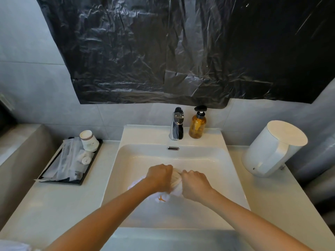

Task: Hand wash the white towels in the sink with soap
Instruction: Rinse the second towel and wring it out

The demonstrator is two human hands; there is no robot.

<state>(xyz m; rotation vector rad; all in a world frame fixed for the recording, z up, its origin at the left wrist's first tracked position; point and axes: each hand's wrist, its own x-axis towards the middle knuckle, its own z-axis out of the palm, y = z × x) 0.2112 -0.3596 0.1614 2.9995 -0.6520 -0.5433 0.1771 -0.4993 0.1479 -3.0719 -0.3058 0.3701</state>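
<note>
A white towel (pixel 176 182) with a small orange mark is bunched over the middle of the white sink basin (pixel 137 158). My left hand (pixel 159 175) grips its left part with curled fingers. My right hand (pixel 194 183) grips its right part, knuckles almost against the left hand. Most of the towel is hidden between and under the hands. An amber soap pump bottle (pixel 197 125) stands on the sink's back ledge, right of the chrome faucet (pixel 176 126). No water runs from the faucet.
A black tray (pixel 90 166) with wrapped toiletries and stacked paper cups (pixel 89 141) lies on the counter at left. A white kettle (pixel 272 149) stands on the counter at right. Black plastic sheeting (pixel 181 51) covers the wall above. More white cloth (pixel 12 246) shows at the bottom left corner.
</note>
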